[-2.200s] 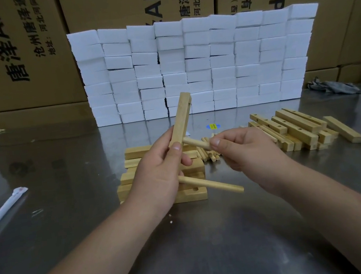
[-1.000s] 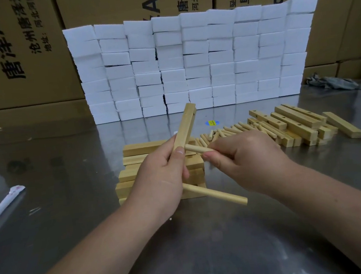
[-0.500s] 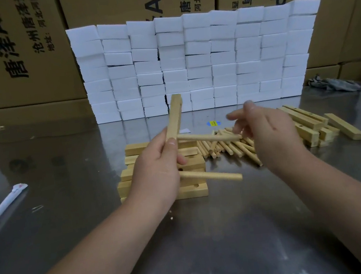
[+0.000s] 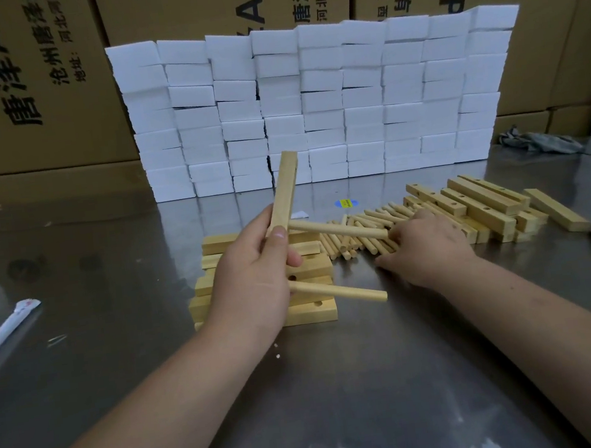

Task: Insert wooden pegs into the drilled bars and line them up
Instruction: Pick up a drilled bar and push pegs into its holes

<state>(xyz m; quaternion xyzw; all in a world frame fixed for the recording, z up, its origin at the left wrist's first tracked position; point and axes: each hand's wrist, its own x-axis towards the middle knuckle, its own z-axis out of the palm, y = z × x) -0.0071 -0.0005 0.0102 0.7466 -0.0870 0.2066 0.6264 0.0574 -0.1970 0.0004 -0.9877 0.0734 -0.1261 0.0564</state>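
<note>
Head camera looks down at the left hand (image 4: 253, 284), curled tight round a drilled bar (image 4: 285, 192) held nearly upright above the counter (image 4: 109, 282), with two pegs (image 4: 339, 229) poking out to the right. Next come the loose pegs (image 4: 343, 248) (light, stiff and round, so they may roll; best pinched near one end). The right hand (image 4: 429, 245) lies on them palm down, but I cannot tell if it holds one.

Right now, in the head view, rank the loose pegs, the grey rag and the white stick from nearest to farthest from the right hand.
Measured from the right hand:
1. pegs: at its fingertips, just to its left.
2. rag: back right, well beyond the hand.
3. white stick: far left, near the picture's edge.
</note>
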